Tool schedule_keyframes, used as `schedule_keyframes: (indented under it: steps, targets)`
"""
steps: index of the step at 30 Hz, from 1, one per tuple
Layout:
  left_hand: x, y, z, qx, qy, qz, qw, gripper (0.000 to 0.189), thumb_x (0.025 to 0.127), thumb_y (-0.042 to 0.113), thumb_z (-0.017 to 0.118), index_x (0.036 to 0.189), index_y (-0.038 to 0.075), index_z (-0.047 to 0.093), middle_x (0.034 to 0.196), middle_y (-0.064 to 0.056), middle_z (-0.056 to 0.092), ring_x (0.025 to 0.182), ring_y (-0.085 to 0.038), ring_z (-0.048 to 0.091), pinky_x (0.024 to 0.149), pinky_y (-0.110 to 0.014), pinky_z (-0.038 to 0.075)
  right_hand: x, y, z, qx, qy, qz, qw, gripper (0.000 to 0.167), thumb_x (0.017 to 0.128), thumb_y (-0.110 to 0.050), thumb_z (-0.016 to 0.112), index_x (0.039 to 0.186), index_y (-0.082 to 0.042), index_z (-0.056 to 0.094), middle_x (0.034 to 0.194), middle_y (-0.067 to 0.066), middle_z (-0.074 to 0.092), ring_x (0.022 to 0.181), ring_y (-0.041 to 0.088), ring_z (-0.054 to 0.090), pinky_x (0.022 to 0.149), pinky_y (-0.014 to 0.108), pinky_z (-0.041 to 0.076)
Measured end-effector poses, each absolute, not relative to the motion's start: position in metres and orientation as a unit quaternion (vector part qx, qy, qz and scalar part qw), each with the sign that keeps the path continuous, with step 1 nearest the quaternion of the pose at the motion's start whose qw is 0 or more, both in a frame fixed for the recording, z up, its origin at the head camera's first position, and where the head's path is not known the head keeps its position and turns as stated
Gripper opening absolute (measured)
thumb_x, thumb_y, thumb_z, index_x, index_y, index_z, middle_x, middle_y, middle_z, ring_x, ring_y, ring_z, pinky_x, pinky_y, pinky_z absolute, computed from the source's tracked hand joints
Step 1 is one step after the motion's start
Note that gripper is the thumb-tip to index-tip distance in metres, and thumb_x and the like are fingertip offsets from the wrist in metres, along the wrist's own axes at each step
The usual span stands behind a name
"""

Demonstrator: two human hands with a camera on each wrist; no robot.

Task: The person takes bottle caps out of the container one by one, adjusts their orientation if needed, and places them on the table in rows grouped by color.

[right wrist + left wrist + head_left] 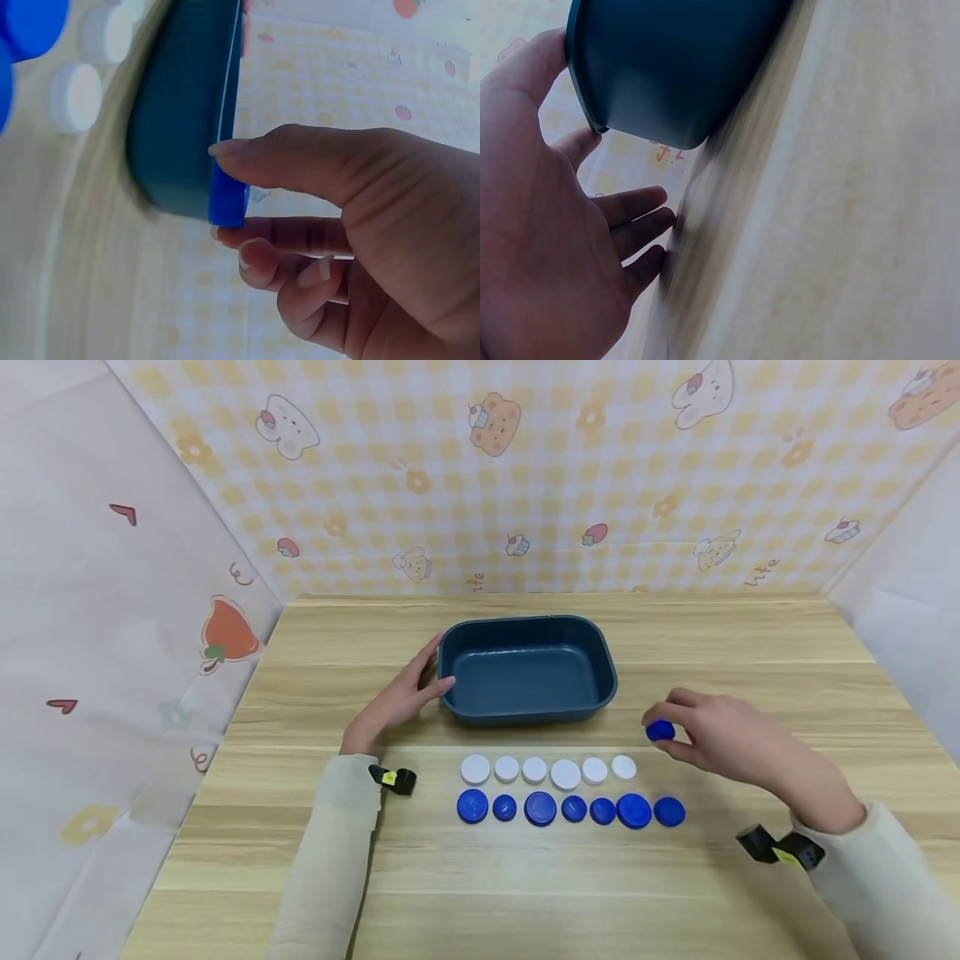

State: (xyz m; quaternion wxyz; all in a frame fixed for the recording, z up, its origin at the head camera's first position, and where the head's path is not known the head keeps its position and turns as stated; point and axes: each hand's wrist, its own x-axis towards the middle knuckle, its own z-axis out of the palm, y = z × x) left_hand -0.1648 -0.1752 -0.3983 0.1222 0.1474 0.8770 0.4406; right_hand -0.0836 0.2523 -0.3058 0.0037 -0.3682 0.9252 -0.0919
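My right hand (pixel 712 735) pinches a blue bottle cap (pixel 660 730) between thumb and fingers, above the table to the right of a dark teal plastic basin (pixel 525 718). In the right wrist view the cap (pixel 228 196) is seen edge-on, held between thumb and index fingertip. At the basin's left end, my left hand (pixel 397 697) touches the rim with thumb and index finger, the other fingers spread loosely. Nothing lies on the basin's floor. In front of it runs a row of several white caps (pixel 534 770), with a row of several blue caps (pixel 540 808) nearer me.
All this is on a light wood-grain table (pixel 525 893). A yellow checked cloth (pixel 540 485) with cartoon prints hangs behind it, and white printed sheets (pixel 112 652) stand at the sides. Both wrists carry small black cameras (pixel 393 778).
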Motion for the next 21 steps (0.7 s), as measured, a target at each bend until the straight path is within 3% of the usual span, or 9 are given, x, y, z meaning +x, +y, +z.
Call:
schedule_keyframes:
  steps: [7, 18, 21]
  targets:
    - [-0.166, -0.177, -0.401, 0.149, 0.876, 0.441, 0.124, 0.079, 0.093, 0.055, 0.051, 0.153, 0.035, 0.004, 0.159, -0.002, 0.009, 0.144, -0.022, 0.008, 0.112, -0.049, 0.014, -0.059, 0.275, -0.325, -0.353, 0.931, -0.088, 0.005, 0.029, 0.075, -0.017, 0.081, 0.1, -0.019, 0.068, 0.085, -0.007, 0.056, 0.052, -0.003, 0.036, 0.045, 0.02, 0.034]
    - [-0.165, -0.176, -0.401, 0.149, 0.875, 0.445, 0.122, 0.077, 0.094, 0.051, 0.052, 0.153, 0.036, 0.004, 0.158, 0.0, 0.012, 0.144, -0.019, 0.008, 0.112, -0.048, 0.014, -0.03, 0.294, -0.348, -0.312, 0.943, -0.102, 0.046, 0.031, 0.073, -0.013, 0.081, 0.1, -0.018, 0.067, 0.084, -0.01, 0.053, 0.054, -0.004, 0.037, 0.047, 0.021, 0.035]
    - [-0.164, -0.175, -0.396, 0.157, 0.871, 0.448, 0.124, 0.076, 0.096, 0.045, 0.052, 0.154, 0.031, 0.004, 0.158, -0.002, 0.011, 0.144, -0.02, 0.007, 0.112, -0.048, 0.013, -0.026, 0.295, -0.351, -0.299, 0.947, -0.097, 0.062, 0.031, 0.074, -0.015, 0.081, 0.1, -0.02, 0.066, 0.084, -0.012, 0.053, 0.056, -0.003, 0.039, 0.048, 0.023, 0.037]
